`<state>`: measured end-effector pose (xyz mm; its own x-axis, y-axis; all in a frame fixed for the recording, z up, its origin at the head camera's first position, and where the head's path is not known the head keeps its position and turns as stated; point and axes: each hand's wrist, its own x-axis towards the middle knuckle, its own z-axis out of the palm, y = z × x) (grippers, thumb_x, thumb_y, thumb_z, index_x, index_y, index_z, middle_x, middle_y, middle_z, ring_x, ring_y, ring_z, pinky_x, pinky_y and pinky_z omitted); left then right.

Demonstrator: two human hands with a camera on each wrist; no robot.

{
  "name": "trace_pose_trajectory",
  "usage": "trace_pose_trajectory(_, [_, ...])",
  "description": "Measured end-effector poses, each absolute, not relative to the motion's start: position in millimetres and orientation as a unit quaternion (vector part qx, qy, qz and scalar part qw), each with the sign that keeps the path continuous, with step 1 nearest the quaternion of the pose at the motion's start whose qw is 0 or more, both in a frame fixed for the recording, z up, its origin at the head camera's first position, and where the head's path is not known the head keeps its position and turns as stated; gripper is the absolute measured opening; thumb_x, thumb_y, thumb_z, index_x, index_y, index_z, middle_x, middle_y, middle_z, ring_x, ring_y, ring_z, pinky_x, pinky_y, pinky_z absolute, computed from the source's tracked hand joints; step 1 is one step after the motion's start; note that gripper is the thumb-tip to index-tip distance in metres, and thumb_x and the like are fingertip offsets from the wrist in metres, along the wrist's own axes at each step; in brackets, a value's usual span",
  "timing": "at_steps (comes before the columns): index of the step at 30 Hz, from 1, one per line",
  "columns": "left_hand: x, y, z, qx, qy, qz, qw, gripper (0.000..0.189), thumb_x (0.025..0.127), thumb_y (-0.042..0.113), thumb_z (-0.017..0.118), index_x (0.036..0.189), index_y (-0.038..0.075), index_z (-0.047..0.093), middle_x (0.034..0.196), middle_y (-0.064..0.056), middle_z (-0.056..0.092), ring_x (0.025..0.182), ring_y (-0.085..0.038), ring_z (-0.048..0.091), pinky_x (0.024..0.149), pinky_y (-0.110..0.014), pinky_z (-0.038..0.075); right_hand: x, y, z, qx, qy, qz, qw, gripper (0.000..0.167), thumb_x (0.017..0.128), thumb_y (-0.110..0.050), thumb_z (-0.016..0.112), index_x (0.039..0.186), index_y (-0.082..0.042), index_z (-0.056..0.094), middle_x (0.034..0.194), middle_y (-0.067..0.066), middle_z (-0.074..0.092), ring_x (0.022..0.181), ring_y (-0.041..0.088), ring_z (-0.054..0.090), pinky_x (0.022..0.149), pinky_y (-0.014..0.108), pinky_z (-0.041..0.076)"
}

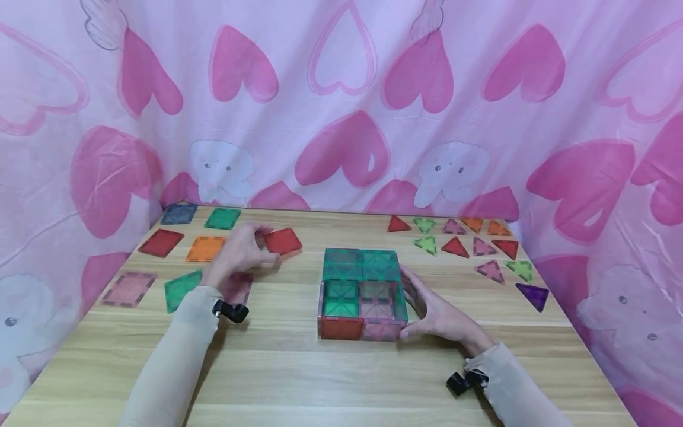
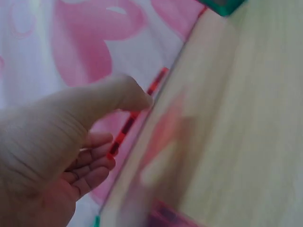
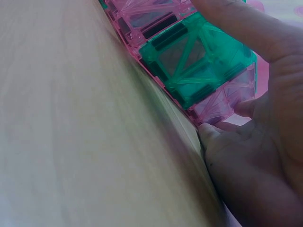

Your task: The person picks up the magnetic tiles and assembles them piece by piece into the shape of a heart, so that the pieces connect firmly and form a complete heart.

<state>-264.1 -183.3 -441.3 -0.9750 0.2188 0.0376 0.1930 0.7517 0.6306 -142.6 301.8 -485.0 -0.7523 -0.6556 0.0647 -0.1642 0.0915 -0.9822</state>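
My left hand pinches a red square magnetic tile between thumb and fingers, left of the box. In the left wrist view that red tile shows edge-on, raised over the table. A low box of see-through magnetic tiles stands mid-table, with red and pink tiles in front and green ones at the back. Its near part has no top, so the inside shows. My right hand holds the box's right side, thumb at the near corner and fingers along the side, where green and pink tiles show up close.
Square tiles lie at the left: blue, green, red, orange, pink and another green. Small triangle tiles spread at the back right, with a purple triangle nearest. A heart-patterned curtain borders the wooden table.
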Motion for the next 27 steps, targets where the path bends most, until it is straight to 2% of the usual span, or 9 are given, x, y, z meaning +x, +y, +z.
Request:
trace_pose_trajectory(5, [-253.9, -169.9, -417.1, 0.143, 0.913, 0.380, -0.036, 0.071, 0.085, 0.038, 0.098, 0.145, 0.012, 0.070, 0.141, -0.011, 0.072, 0.131, -0.036, 0.064, 0.111, -0.059, 0.053, -142.0, 301.6, -483.7, -0.286, 0.714, -0.607, 0.200, 0.132, 0.091, -0.004, 0.092, 0.180, -0.030, -0.002, 0.188, 0.002, 0.003, 0.173, 0.034, 0.001, 0.129, 0.015, 0.023])
trace_pose_trajectory(9, [-232.2, -140.0, -385.8, 0.200, 0.895, 0.393, -0.066, 0.071, 0.081, 0.040, 0.100, 0.143, 0.020, 0.073, 0.135, -0.002, 0.074, 0.126, -0.027, 0.065, 0.109, -0.056, 0.054, -143.3, 302.5, -485.7, -0.289, 0.712, -0.608, 0.200, 0.132, 0.091, -0.004, 0.092, 0.180, -0.029, -0.002, 0.188, 0.003, 0.002, 0.172, 0.036, 0.001, 0.129, 0.015, 0.023])
trace_pose_trajectory(12, [-211.1, -109.5, -368.5, 0.260, 0.876, 0.400, -0.063, 0.070, 0.079, 0.036, 0.101, 0.142, 0.022, 0.073, 0.132, 0.005, 0.074, 0.122, -0.021, 0.065, 0.107, -0.052, 0.055, -144.9, 302.6, -487.5, -0.294, 0.709, -0.609, 0.200, 0.132, 0.091, -0.004, 0.092, 0.180, -0.027, -0.003, 0.188, 0.003, 0.001, 0.172, 0.037, 0.000, 0.129, 0.015, 0.023])
trace_pose_trajectory(16, [-186.6, -67.9, -366.1, 0.345, 0.853, 0.390, -0.039, 0.067, 0.079, 0.035, 0.101, 0.139, 0.019, 0.074, 0.128, 0.007, 0.074, 0.117, -0.020, 0.068, 0.102, -0.048, 0.058, -145.3, 303.6, -487.9, -0.293, 0.703, -0.614, 0.205, 0.131, 0.092, -0.004, 0.091, 0.180, -0.029, -0.002, 0.188, 0.003, 0.002, 0.172, 0.037, 0.001, 0.128, 0.015, 0.024])
trace_pose_trajectory(19, [-173.2, -41.6, -374.8, 0.390, 0.839, 0.379, -0.016, 0.065, 0.080, 0.034, 0.100, 0.137, 0.015, 0.074, 0.127, 0.005, 0.073, 0.115, -0.023, 0.070, 0.101, -0.047, 0.061, -144.6, 304.3, -487.3, -0.286, 0.706, -0.614, 0.209, 0.131, 0.092, -0.005, 0.092, 0.180, -0.031, -0.002, 0.188, 0.003, 0.003, 0.172, 0.036, 0.001, 0.128, 0.014, 0.025])
trace_pose_trajectory(23, [-161.2, -17.3, -388.4, 0.428, 0.831, 0.355, -0.002, 0.062, 0.083, 0.033, 0.098, 0.134, 0.009, 0.074, 0.129, -0.001, 0.072, 0.119, -0.023, 0.067, 0.103, -0.045, 0.061, -143.6, 304.6, -486.7, -0.272, 0.721, -0.604, 0.204, 0.133, 0.090, -0.008, 0.094, 0.180, -0.032, -0.001, 0.188, 0.003, 0.005, 0.172, 0.035, 0.002, 0.126, 0.012, 0.025])
trace_pose_trajectory(27, [-155.3, -5.9, -397.5, 0.454, 0.834, 0.313, -0.013, 0.060, 0.084, 0.032, 0.098, 0.132, 0.006, 0.074, 0.132, -0.006, 0.072, 0.125, -0.022, 0.063, 0.106, -0.039, 0.059, -144.2, 303.8, -487.1, -0.272, 0.730, -0.596, 0.194, 0.133, 0.089, -0.010, 0.095, 0.180, -0.031, 0.000, 0.188, 0.006, 0.005, 0.172, 0.037, 0.004, 0.126, 0.012, 0.026])
